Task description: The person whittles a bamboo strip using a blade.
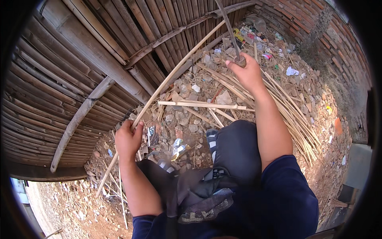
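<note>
The long bamboo strip (173,73) slants across the space before you, pale, smooth and slightly bowed, its top end beside the slatted wall (51,99) and its lower end past your left forearm. Your left hand (128,139) is closed around it below its middle, thumb along the near side. Your right hand (248,75) is wrapped around the round, brown handle (240,61) of a knife (231,32), thumb pointing outward. The narrow, dull grey blade rises away from you and passes close by the strip's upper end; you cannot tell from here whether they touch.

Between your hands, paler straight sticks (199,104) lie on the rough, stony ground (195,128). A loose bundle of thin split strips (286,107) fans out beneath and beyond your right forearm. Near your feet sits a crumpled, shiny wrapper (181,149), its markings too small to read. Pale marks on the dark cloth (207,209) at your waist are likewise unclear.

Farther out, the wall's weathered slats are crossed by thick, rounded poles (87,51). Coloured litter (250,36) lies toward a coarse red brick wall (294,16).
</note>
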A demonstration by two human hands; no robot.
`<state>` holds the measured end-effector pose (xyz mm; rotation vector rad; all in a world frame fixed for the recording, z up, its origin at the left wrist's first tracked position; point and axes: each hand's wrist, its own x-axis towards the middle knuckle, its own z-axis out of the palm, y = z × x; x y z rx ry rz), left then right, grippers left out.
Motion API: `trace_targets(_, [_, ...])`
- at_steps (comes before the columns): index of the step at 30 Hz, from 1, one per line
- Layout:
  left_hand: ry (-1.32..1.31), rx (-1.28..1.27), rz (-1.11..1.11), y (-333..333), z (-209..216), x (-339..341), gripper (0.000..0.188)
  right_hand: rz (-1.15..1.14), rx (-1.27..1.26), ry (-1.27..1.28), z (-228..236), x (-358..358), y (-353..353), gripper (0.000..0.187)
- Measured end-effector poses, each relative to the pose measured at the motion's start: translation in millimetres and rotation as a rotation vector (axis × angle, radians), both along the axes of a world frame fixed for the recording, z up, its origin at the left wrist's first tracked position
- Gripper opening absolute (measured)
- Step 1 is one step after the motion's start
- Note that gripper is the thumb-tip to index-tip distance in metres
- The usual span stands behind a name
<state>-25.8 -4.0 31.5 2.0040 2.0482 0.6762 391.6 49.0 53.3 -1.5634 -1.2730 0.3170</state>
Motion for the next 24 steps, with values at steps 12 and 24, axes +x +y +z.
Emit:
trace_targets(12, [0.123, 0.316, 0.187, -132.9, -69.7, -135.7, 0.026, -0.146, -0.644, -0.386, -133.6, 167.5, -166.4, 0.029])
trace_targets(24, [0.365, -0.132, 0.527, -316.8, -154.5, -201.9, 0.031, 0.216, -0.814, -0.336, -256.9, 152.3, -128.2, 0.041])
